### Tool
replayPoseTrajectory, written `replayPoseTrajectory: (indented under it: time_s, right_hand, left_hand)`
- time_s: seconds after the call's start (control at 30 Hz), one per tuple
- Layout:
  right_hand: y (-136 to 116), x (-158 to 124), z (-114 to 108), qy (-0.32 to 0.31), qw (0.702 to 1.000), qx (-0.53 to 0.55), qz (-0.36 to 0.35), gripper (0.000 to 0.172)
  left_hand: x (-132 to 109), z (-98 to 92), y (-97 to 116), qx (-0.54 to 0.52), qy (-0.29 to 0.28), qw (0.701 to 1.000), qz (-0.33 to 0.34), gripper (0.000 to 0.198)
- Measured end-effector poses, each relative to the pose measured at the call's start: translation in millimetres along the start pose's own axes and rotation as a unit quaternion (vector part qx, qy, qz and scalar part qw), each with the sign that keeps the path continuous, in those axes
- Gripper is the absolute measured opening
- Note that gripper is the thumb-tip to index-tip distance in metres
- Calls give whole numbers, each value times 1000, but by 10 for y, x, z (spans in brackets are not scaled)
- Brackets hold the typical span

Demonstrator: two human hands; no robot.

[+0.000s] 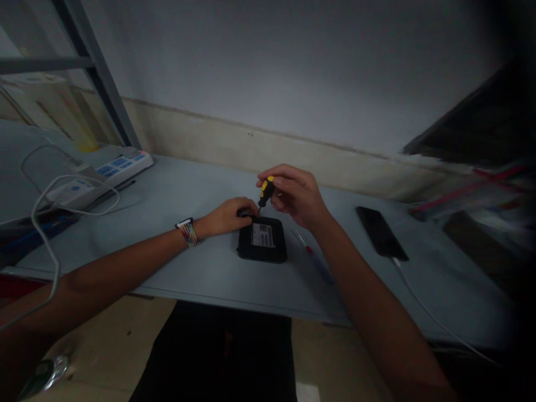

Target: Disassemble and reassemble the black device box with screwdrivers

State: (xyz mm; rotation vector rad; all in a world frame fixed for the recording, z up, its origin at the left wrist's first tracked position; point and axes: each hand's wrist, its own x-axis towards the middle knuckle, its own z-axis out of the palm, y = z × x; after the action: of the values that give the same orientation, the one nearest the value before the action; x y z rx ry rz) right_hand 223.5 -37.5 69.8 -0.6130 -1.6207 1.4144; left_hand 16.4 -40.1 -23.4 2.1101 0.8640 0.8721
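A flat black box [268, 252] with a white printed label lies on the desk in front of me. My right hand [295, 192] pinches a short black-and-yellow screwdriver [264, 192], tilted, its shaft pointing down at the box's far left corner. At that same corner my left hand [230, 216] rests with fingers curled round a dark rounded thing [246, 212]; whether this is part of the box I cannot tell. To the right of the box, partly behind my right forearm, lies a second screwdriver [310, 251] with a thin shaft and a red and blue handle.
A dark phone [381, 233] with a white cable lies on the desk [201, 273] at the right. Left stand a white power strip [113, 170] with cables and a yellowish translucent container [69, 114] behind a metal frame [104, 84]. The wall [293, 84] borders the desk's far side.
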Motion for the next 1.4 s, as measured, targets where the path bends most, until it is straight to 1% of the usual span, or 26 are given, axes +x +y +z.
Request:
replayPoseTrajectory:
  time_s: [0.07, 0.13, 0.23, 0.33, 0.4, 0.47, 0.5, 0.57, 0.63, 0.7, 0.8, 0.87, 0.93, 1.0, 1.13, 1.2, 1.33, 1.4]
  right_hand:
    - [-1, 1, -23, 10, 1000, -20, -14, 28]
    - [12, 14, -34, 34, 998, -42, -37, 30]
    - [60, 35, -32, 60, 995, -54, -58, 44]
    - [107, 29, -25, 61, 996, -57, -33, 53]
    - [106, 12, -40, 49, 997, -57, -24, 52]
    - [66, -5, -91, 54, 996, -57, -46, 47]
    - [36, -11, -134, 68, 994, -56, -66, 44]
    - [-18, -18, -254, 117, 986, -51, -108, 39]
    - [-21, -26, -412, 161, 977, -40, -133, 39]
    - [64, -43, -591, 194, 973, -39, -122, 40]
    - [339, -88, -858, 243, 966, -55, -71, 46]
    - [549, -127, -1007, 259, 963, -72, -19, 51]
    - [720, -165, -1117, 265, 961, -83, -5, 53]
    - [835, -196, -1190, 261, 960, -100, 4, 51]
    - [946, -219, -1269, 239, 955, -172, 21, 40]
    - [981, -213, -1298, 230, 947, -225, 20, 34]
    - [1027, -199, -1329, 208, 920, -333, 0, 27]
    - [1031, -200, -1323, 191, 905, -381, -11, 24]
  left_hand:
    - [-3, 0, 5, -1, 1, 1000, -2, 20]
    - [-6, -2, 8, -3, 3, 1000, -1, 20]
    - [-10, -2, 2, -5, 0, 1000, 3, 22]
    - [-10, 0, -15, -3, 1, 1000, 3, 22]
    - [-11, -1, -26, 0, 2, 1000, 2, 21]
    - [-14, -7, -25, 2, -6, 1000, 9, 20]
    - [-17, -12, -18, 6, -13, 1000, 13, 20]
    - [-26, -20, 16, 24, -27, 999, 24, 23]
    - [-42, -20, 73, 61, -40, 997, 35, 33]
    - [-64, -9, 140, 107, -64, 991, 45, 53]
    - [-98, 19, 220, 148, -103, 982, 63, 82]
    - [-112, 32, 243, 159, -114, 978, 72, 94]
    - [-116, 35, 243, 165, -116, 977, 70, 101]
    - [-109, 28, 231, 167, -116, 977, 62, 102]
    - [-74, -3, 190, 171, -114, 977, 51, 98]
    - [-52, -19, 164, 179, -108, 977, 46, 97]
    - [-24, -38, 123, 183, -94, 978, 32, 96]
    - [-12, -43, 107, 168, -89, 981, 22, 92]
